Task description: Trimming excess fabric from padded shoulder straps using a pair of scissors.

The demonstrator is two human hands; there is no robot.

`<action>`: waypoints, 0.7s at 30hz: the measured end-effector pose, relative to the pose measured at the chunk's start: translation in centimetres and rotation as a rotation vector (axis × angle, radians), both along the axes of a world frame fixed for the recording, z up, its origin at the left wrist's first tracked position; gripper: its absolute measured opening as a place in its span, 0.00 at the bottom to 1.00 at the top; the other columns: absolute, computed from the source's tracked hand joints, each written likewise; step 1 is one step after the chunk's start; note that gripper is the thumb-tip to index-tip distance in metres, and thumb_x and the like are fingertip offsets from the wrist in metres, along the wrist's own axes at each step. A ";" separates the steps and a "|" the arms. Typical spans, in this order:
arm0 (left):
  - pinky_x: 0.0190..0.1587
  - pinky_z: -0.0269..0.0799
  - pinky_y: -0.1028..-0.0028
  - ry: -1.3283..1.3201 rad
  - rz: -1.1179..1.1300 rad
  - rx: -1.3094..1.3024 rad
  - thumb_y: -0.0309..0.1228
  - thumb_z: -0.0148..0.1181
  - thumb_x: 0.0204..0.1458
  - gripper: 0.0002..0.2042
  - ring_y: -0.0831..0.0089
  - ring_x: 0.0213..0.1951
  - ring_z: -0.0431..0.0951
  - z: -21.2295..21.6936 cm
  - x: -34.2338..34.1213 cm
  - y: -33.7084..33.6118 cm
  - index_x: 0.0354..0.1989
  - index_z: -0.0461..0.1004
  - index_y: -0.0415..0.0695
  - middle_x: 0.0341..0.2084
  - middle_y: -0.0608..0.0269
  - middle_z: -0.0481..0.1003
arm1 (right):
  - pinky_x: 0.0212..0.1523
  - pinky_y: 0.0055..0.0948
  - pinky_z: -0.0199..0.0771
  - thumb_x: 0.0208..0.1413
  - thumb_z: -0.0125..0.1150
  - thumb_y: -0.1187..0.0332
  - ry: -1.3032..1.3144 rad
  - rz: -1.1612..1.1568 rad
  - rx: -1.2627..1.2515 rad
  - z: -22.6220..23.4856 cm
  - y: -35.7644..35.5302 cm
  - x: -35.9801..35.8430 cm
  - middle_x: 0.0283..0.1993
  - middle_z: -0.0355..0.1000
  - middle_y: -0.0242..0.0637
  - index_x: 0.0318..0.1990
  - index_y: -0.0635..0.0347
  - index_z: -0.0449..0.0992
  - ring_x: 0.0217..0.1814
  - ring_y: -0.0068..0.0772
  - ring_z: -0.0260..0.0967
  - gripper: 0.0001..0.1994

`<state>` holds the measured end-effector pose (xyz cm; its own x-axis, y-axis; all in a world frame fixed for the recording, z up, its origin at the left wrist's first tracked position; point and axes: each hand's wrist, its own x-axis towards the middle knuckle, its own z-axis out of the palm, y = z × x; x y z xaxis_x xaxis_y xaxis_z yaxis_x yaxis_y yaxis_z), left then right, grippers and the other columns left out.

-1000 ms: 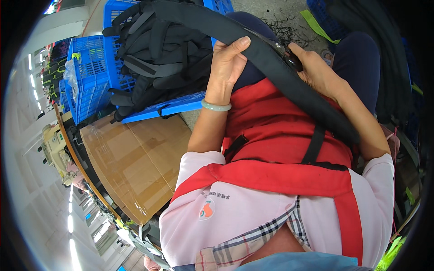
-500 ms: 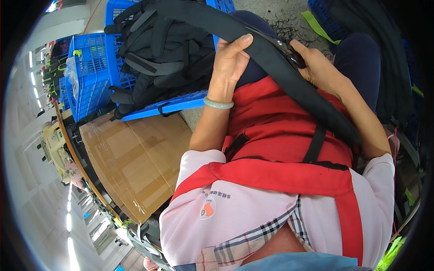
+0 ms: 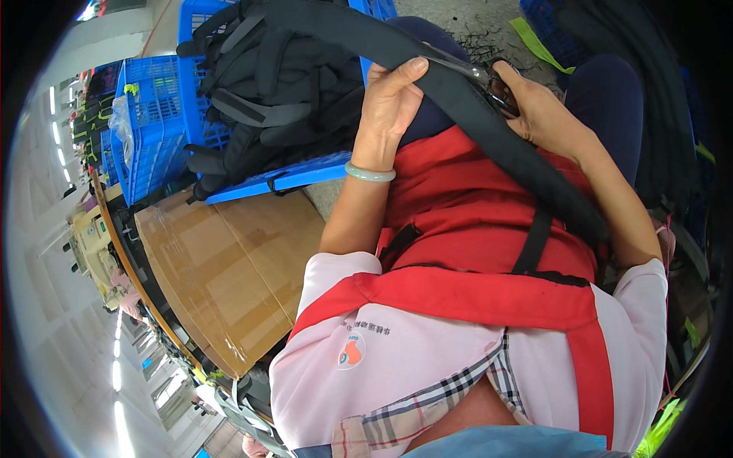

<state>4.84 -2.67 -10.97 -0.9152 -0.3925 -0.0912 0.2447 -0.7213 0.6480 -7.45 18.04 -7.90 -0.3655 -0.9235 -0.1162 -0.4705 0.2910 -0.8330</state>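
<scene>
A long black padded strap (image 3: 485, 130) runs from the blue crate at upper left, across my lap, to beside my right forearm. My left hand (image 3: 392, 103) is closed on its near edge, thumb on top. My right hand (image 3: 546, 114) is closed around the dark handles of a pair of scissors (image 3: 475, 72). The metal blades point left along the strap's far edge, close to my left thumb. Their tips are partly hidden, and I cannot tell whether they touch the fabric.
A blue plastic crate (image 3: 275, 185) heaped with black straps (image 3: 267, 99) stands at the left, another blue crate (image 3: 149, 114) beyond it. Below lies a taped cardboard box (image 3: 237, 267). More black fabric pieces (image 3: 641, 114) hang at the right. Dark thread scraps (image 3: 489, 49) litter the floor.
The scissors' handles have spread apart in my right hand, and more of the blades shows. My left hand and the strap have hardly moved.
</scene>
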 end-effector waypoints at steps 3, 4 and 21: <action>0.52 0.74 0.64 0.030 -0.016 0.002 0.16 0.62 0.47 0.11 0.67 0.44 0.78 -0.1 0.1 -0.1 0.37 0.79 0.45 0.38 0.60 0.79 | 0.39 0.44 0.67 0.52 0.61 0.69 0.000 0.011 0.014 -0.5 -0.4 0.1 0.33 0.71 0.54 0.50 0.62 0.59 0.40 0.61 0.69 0.21; 0.52 0.74 0.64 0.028 -0.014 -0.002 0.16 0.62 0.47 0.11 0.67 0.44 0.78 -0.2 0.1 0.0 0.37 0.79 0.45 0.38 0.60 0.79 | 0.39 0.44 0.67 0.53 0.60 0.69 -0.004 0.018 0.028 -0.5 -0.4 0.1 0.33 0.71 0.54 0.50 0.62 0.59 0.39 0.61 0.69 0.20; 0.49 0.74 0.71 0.009 0.022 0.036 0.14 0.61 0.47 0.11 0.72 0.39 0.79 0.5 0.0 0.9 0.37 0.77 0.43 0.36 0.64 0.79 | 0.40 0.46 0.67 0.55 0.61 0.64 -0.002 0.015 0.013 -0.5 -0.9 0.2 0.36 0.72 0.57 0.49 0.61 0.60 0.42 0.62 0.69 0.20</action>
